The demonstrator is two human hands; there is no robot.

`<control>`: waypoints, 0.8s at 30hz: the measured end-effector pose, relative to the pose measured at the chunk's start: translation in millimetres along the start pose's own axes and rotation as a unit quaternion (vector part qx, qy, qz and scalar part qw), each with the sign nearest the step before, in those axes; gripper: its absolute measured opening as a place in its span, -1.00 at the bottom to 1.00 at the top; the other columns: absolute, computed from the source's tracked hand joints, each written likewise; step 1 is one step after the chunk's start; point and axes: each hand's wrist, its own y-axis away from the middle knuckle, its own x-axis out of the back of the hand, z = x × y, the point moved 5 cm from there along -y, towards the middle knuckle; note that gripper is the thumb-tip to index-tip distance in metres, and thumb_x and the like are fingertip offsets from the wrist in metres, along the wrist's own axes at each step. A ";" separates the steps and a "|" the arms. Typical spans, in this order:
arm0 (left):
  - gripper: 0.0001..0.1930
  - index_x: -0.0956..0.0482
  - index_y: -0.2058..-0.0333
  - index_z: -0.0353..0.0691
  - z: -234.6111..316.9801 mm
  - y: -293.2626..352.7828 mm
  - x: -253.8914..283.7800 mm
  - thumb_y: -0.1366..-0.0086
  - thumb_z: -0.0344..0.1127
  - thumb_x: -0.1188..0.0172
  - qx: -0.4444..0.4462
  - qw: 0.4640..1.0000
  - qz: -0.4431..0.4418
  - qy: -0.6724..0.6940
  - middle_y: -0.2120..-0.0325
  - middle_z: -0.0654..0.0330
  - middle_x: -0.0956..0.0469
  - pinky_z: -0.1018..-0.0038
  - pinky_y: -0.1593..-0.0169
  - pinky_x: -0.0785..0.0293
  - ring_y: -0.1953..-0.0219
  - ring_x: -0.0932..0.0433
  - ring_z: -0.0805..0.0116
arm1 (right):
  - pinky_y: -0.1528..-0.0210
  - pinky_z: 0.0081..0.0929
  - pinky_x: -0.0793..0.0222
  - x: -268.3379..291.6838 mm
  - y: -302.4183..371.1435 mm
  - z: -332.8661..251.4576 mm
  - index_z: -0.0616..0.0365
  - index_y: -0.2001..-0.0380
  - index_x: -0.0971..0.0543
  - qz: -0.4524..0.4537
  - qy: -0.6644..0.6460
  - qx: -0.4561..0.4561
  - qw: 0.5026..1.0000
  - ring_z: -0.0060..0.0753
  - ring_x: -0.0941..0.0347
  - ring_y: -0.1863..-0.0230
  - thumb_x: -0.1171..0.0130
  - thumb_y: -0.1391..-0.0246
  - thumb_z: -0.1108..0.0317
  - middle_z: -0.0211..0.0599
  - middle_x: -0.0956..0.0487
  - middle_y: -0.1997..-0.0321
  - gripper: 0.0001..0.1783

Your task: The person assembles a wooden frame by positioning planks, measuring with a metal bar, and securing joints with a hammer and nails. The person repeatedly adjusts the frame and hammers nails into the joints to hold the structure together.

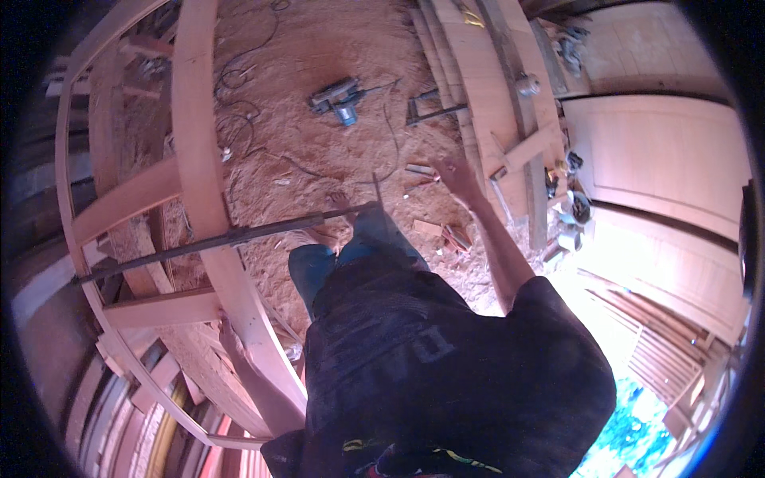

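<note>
A wooden door frame [197,119] with cross rails stands at my left. Across it lies a long dark bar clamp [231,237], its right end with an upright screw handle [378,188] just above my knee. My left hand [229,341] is closed on the edge of the frame's near stile, beside the lower rail; part of its fingers is hidden by the wood. My right hand [457,177] reaches out over the floor beside the stacked boards, fingers apart, with nothing visible in it. Below that hand lies a small wood block [428,228].
A blue power tool [343,99] with a cord rests on the sawdust-covered floor [303,48]. Long boards [478,88] at the right carry a hammer [500,173] and loose pieces. Pale door panels [653,151] lean farther right. Several planks [119,426] are stacked at the lower left.
</note>
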 end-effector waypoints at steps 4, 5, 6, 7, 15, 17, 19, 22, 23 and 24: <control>-0.32 -0.51 -0.19 -0.34 -0.3 -3.6 4.9 -0.31 0.08 -0.40 0.039 0.999 -0.030 -0.003 -0.08 0.12 -0.57 0.31 -0.22 -0.40 -0.13 -0.48 0.25 | 0.54 -0.46 -0.27 -35.1 60.6 113.5 0.22 0.41 -0.71 -0.031 -0.098 -0.159 0.982 -0.59 -0.41 0.60 -0.30 -0.24 -0.10 -0.40 -0.56 0.64 -0.48; -0.30 -0.49 -0.21 -0.33 0.8 -4.7 6.7 -0.31 0.08 -0.40 0.043 0.998 -0.036 -0.011 -0.11 0.12 -0.56 0.30 -0.24 -0.39 -0.15 -0.48 0.24 | 0.59 -0.45 -0.23 -45.5 82.4 144.7 0.20 0.43 -0.70 -0.051 -0.108 -0.241 0.963 -0.59 -0.38 0.63 -0.30 -0.23 -0.10 -0.40 -0.54 0.65 -0.49; -0.29 -0.48 -0.23 -0.32 0.5 -6.0 9.4 -0.30 0.09 -0.40 0.040 0.998 -0.036 -0.018 -0.14 0.11 -0.55 0.29 -0.26 -0.39 -0.18 -0.47 0.22 | 0.62 -0.45 -0.20 -54.9 101.6 170.0 0.18 0.42 -0.69 -0.053 -0.140 -0.289 0.946 -0.59 -0.36 0.65 -0.29 -0.24 -0.09 -0.40 -0.54 0.65 -0.52; -0.25 -0.44 -0.26 -0.30 1.7 -6.9 12.6 -0.29 0.11 -0.40 0.034 0.998 -0.040 -0.022 -0.17 0.10 -0.52 0.25 -0.29 -0.36 -0.21 -0.45 0.19 | 0.64 -0.45 -0.17 -64.7 122.4 194.0 0.16 0.41 -0.68 -0.055 -0.172 -0.335 0.925 -0.59 -0.34 0.67 -0.28 -0.24 -0.07 -0.40 -0.53 0.64 -0.54; -0.36 -0.38 -0.32 -0.28 -19.6 -18.4 19.1 -0.40 -0.05 -0.26 0.006 0.998 -0.048 -0.030 -0.22 0.05 -0.47 0.21 -0.33 -0.34 -0.25 -0.43 0.12 | 0.60 -0.48 -0.40 -112.7 210.8 283.3 0.07 0.24 -0.67 -0.068 -0.012 -0.209 0.975 -0.57 -0.47 0.60 -0.25 -0.24 -0.10 -0.46 -0.62 0.53 -0.57; -0.40 -0.40 -0.31 -0.31 -14.1 -36.2 11.4 -0.42 -0.09 -0.23 -0.034 0.999 -0.034 -0.019 -0.21 0.05 -0.48 0.23 -0.30 -0.38 -0.22 -0.46 0.12 | 0.56 -0.47 -0.44 -124.0 192.5 252.7 0.09 0.26 -0.68 -0.037 -0.113 -0.224 0.967 -0.57 -0.50 0.59 -0.30 -0.20 -0.15 -0.46 -0.62 0.54 -0.53; -0.41 -0.41 -0.30 -0.33 3.6 -8.9 5.0 -0.43 -0.10 -0.22 -0.040 0.999 -0.010 0.007 -0.19 0.06 -0.50 0.25 -0.27 -0.42 -0.19 -0.50 0.12 | 0.52 -0.48 -0.45 -118.1 182.0 199.8 0.10 0.25 -0.69 -0.100 -0.158 -0.307 0.933 -0.57 -0.49 0.58 -0.33 -0.18 -0.15 -0.45 -0.60 0.56 -0.52; -0.41 -0.41 -0.29 -0.38 -1.2 -0.3 -15.7 -0.44 -0.09 -0.21 -0.056 0.998 -0.025 -0.011 -0.14 0.06 -0.54 0.28 -0.20 -0.46 -0.09 -0.56 0.13 | 0.55 -0.50 -0.41 -92.8 180.8 197.1 0.08 0.19 -0.67 -0.094 -0.141 -0.290 0.942 -0.58 -0.46 0.60 -0.32 -0.21 -0.07 -0.46 -0.57 0.57 -0.58; -0.40 -0.42 -0.27 -0.39 -14.1 -27.9 13.1 -0.44 -0.07 -0.21 -0.117 0.990 -0.027 -0.075 -0.12 0.06 -0.55 0.30 -0.18 -0.47 -0.07 -0.56 0.14 | 0.56 -0.51 -0.39 -92.3 184.7 201.4 0.07 0.18 -0.66 -0.092 -0.154 -0.286 0.941 -0.58 -0.45 0.61 -0.31 -0.22 -0.05 -0.47 -0.56 0.57 -0.61; -0.40 -0.43 -0.26 -0.40 -28.9 -58.4 32.8 -0.44 -0.06 -0.22 -0.175 0.974 -0.032 -0.139 -0.10 0.06 -0.56 0.31 -0.16 -0.48 -0.05 -0.56 0.15 | 0.57 -0.51 -0.36 -83.8 189.5 209.5 0.05 0.19 -0.64 -0.085 -0.176 -0.287 0.938 -0.59 -0.43 0.62 -0.29 -0.24 -0.02 -0.48 -0.55 0.57 -0.64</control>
